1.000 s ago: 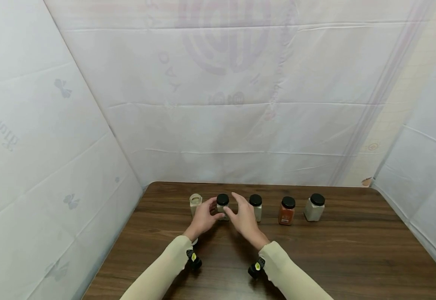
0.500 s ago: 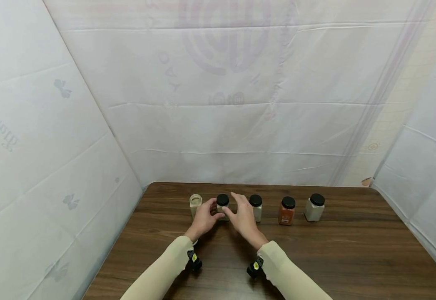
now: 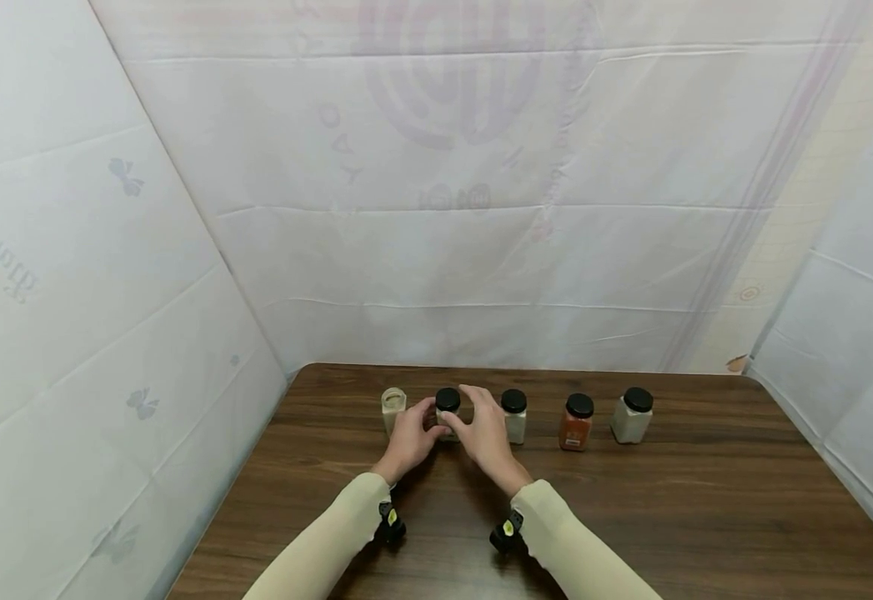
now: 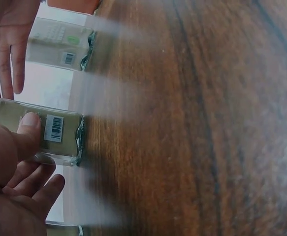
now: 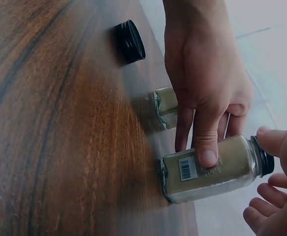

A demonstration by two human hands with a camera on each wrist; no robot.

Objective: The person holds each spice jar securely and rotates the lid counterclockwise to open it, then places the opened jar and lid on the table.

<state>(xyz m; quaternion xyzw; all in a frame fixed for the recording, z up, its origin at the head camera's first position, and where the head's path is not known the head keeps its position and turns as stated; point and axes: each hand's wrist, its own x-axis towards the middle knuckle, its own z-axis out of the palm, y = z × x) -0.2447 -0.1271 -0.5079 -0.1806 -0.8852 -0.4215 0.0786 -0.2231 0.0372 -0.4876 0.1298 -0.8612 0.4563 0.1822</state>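
Here, left hand (image 3: 409, 437) clamps capped jar (image 5: 232, 158), thumb beside barcode (image 5: 187, 168); right hand (image 3: 487, 435) loose, thumb at black lid (image 5: 265, 157), fingers apart; lidless jar (image 3: 393, 404) upright near left hand.

One head view: we look from well back and above, forward and down, over the wooden table (image 3: 669, 508) to the sheeted back wall (image 3: 481, 250). Two wrist views: we look from close in, low and turned sideways, sharing the jar (image 5: 224, 173) in the left hand (image 5: 207, 83).
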